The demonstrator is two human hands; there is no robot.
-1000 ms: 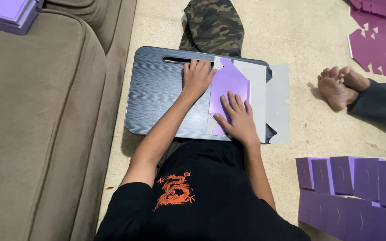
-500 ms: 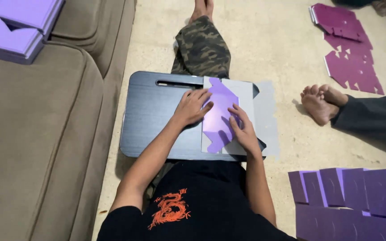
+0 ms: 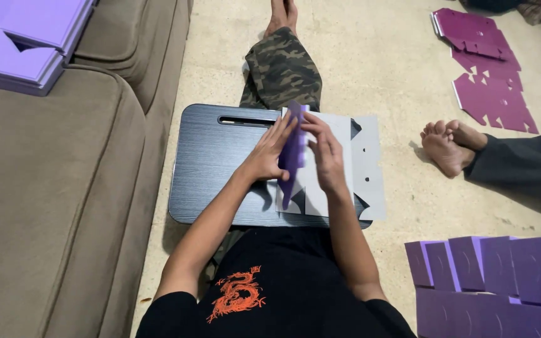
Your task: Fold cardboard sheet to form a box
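Note:
A purple die-cut card piece [image 3: 292, 153] stands on edge, folded upward, above a grey-white flat sheet [image 3: 364, 166] lying on a dark lap desk [image 3: 214, 166]. My left hand [image 3: 267, 153] presses against the card's left face with fingers extended. On the card's right side, my right hand [image 3: 327, 150] pinches it near the top. Both hands hold the card between them over the middle of the desk. My legs in camouflage trousers [image 3: 283, 66] stretch out beyond the desk.
A brown sofa [image 3: 51, 188] runs along the left, with a stack of purple folded boxes [image 3: 23, 37] on it. Purple folded pieces [image 3: 489, 281] lie at lower right, magenta flat cut-outs [image 3: 486, 72] at upper right. Another person's bare feet [image 3: 449, 144] rest at right.
The purple card lay flat under both hands a second ago; it has since been lifted and folded up on edge between my hands. The camera view shifted nearer.

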